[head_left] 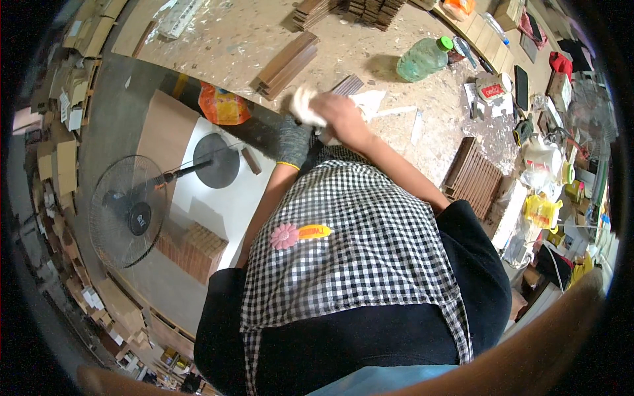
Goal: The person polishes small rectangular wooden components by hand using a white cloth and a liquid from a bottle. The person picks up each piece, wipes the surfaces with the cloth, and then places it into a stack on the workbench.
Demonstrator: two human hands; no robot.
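My right hand (pixel 343 120) is bare and bent over a white cloth (pixel 305 107), its fingers closed on it and slightly blurred. Close beside it, my left hand (pixel 295 140) wears a grey knit glove with a yellow cuff; its fingers are hidden by the cloth. A dark brown grooved wooden strip (pixel 348 84) shows just beyond my right hand. More white cloth (pixel 368 103) lies on the workbench (pixel 383 39) next to that strip. A small stack of brown wooden strips (pixel 287 65) rests farther off to the left.
A green-capped bottle (pixel 422 59) stands on the bench beyond my hands. Slatted brown wood (pixel 472 177) lies at the right, near a can (pixel 494 88) and a black phone (pixel 521 88). Left of me are a standing fan (pixel 129 211) and stacked wooden blocks (pixel 195 252).
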